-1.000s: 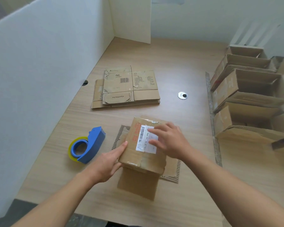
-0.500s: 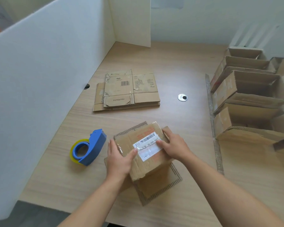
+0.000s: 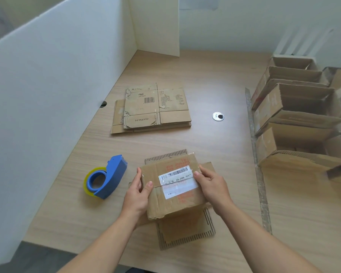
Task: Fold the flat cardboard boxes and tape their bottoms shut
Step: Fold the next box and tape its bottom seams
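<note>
From the head camera, a small brown box (image 3: 173, 201) sits near the front edge of the worktop (image 3: 215, 150), right in front of the person. Both hands are on it. The left hand (image 3: 137, 194) holds the left side of the box, with the thumb on top and the fingers curled round the edge. The right hand (image 3: 211, 186) holds the right side the same way, thumb on top by the corner. The top of the box has clear tape across it and a white label (image 3: 177, 181) with a bar code.

Under the box lies a cardboard sheet (image 3: 185, 235) with wavy edges. It pokes out behind the box and in front of it. It is hard to see if the box rests on this sheet or is lifted a little.

Just to the left of the box lies a blue tape dispenser (image 3: 106, 177) with a yellowish roll in it. It is apart from the left hand.

Farther back on the worktop is a pile of flat boxes (image 3: 154, 109). To its right is a small metal ring (image 3: 218, 116) set in the wood.

Along the right side stand a row of folded boxes (image 3: 295, 119), open at the top. A white wall (image 3: 47, 95) runs down the left side of the worktop.
</note>
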`<state>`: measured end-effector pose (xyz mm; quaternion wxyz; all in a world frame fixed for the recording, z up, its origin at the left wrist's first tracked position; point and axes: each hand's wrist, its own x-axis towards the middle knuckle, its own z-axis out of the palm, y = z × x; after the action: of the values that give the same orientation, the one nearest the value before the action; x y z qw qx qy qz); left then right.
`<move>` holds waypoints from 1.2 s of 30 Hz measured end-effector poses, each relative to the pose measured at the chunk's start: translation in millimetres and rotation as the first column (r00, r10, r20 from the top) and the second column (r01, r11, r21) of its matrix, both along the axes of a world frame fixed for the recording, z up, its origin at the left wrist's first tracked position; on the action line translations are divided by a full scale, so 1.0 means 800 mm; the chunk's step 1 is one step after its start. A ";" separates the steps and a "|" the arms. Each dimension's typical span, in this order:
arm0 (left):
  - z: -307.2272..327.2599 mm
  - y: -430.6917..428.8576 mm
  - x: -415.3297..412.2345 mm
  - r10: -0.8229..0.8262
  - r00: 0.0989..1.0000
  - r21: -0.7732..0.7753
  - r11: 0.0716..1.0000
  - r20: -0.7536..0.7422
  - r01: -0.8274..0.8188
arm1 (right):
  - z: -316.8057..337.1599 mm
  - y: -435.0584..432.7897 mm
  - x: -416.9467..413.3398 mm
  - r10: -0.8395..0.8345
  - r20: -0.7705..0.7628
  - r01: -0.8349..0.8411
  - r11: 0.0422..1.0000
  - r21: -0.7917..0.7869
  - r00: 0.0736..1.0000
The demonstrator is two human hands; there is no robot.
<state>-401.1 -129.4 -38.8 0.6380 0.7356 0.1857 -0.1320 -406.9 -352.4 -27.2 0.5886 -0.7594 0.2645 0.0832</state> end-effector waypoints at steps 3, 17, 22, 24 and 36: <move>0.002 0.008 -0.001 -0.041 0.999 -0.028 0.999 -0.004 0.041 | 0.013 -0.007 0.010 0.134 -0.034 -0.136 0.989 -0.066 0.990; 0.066 -0.009 -0.004 -0.019 0.933 0.036 0.999 0.360 0.006 | 0.057 -0.015 0.012 -0.197 0.333 0.126 0.967 0.222 0.922; 0.076 0.002 0.005 -0.024 0.916 -0.011 0.999 0.399 0.031 | 0.075 -0.013 0.000 -0.222 0.377 0.092 0.938 0.333 0.899; 0.083 -0.001 0.007 -0.008 0.919 -0.052 0.998 0.394 0.031 | 0.075 -0.011 0.000 -0.227 0.376 0.100 0.940 0.328 0.899; 0.100 -0.004 0.030 -0.054 0.931 -0.002 0.998 0.362 0.059 | 0.076 -0.023 0.011 0.066 0.314 -0.164 0.941 0.297 0.947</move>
<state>-377.3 -132.3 41.1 0.6619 0.7482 0.0431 -0.0138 -398.4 -370.9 33.4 0.7309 -0.6722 0.1099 0.0433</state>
